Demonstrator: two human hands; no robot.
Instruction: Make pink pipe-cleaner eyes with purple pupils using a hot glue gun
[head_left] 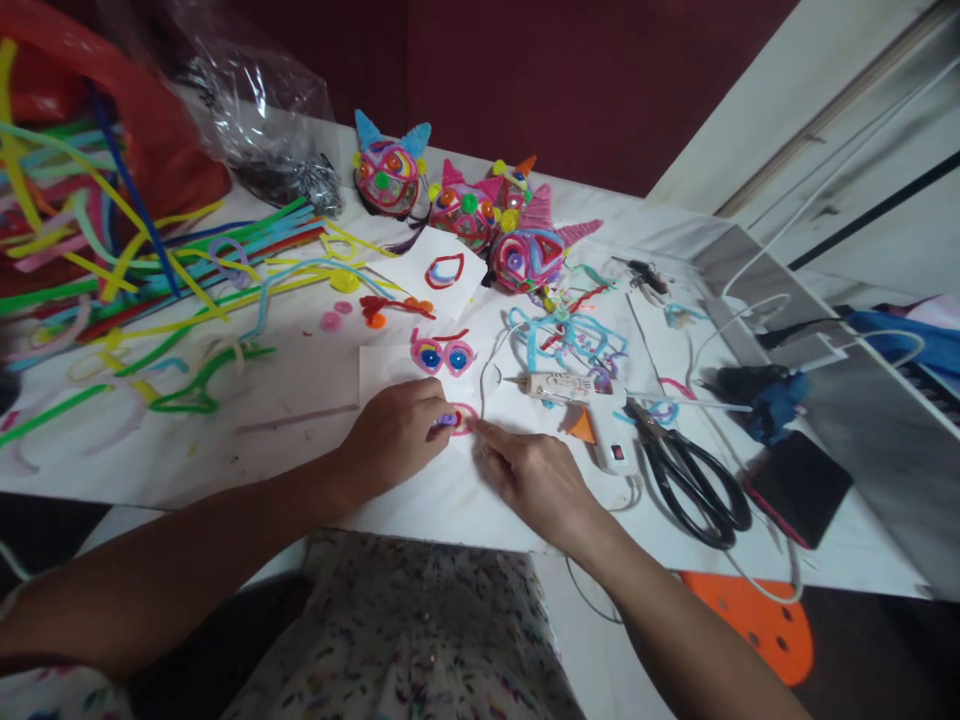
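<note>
A small pink pipe-cleaner loop with red and purple bits (466, 418) lies on white paper (382, 372) near the table's front edge. My left hand (397, 435) has its fingers closed on the loop's left side. From the right, my right hand (536, 475) touches the loop's edge with an outstretched index finger, its other fingers curled under. Just above sits a pink piece with two blue button eyes (444, 357) and red strips on top. A white glue gun (611, 430) lies right of my right hand.
Black-handled scissors (694, 480) and a dark phone (802, 488) lie at the right, with a white cable around them. Decorated cat-like heads (388, 180) stand at the back. Colourful pipe cleaners (202, 270) spread over the left. Blue pipe-cleaner scraps (574, 335) lie beyond the glue gun.
</note>
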